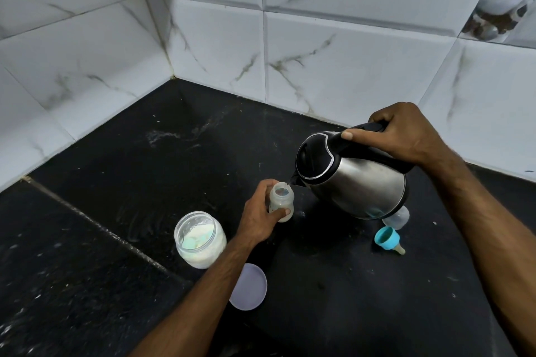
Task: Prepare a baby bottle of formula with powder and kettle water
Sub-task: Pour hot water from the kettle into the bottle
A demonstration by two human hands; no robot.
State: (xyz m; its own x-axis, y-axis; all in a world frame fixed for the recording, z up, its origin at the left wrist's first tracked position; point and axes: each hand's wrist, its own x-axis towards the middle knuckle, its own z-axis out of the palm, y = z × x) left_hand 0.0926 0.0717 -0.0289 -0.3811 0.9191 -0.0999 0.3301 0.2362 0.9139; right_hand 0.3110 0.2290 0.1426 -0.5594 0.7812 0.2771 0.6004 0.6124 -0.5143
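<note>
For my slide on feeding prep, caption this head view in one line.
Right hand tilts kettle into baby bottle held by left hand.

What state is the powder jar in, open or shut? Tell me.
Open. The jar stands upright with no lid, powder visible through its mouth; a round lid lies flat on the counter beside it.

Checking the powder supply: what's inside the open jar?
The jar holds pale powder piled along its walls, with a light blue-green shape, perhaps a scoop, lying in it. How deep the powder goes under that shape can't be seen.
</note>
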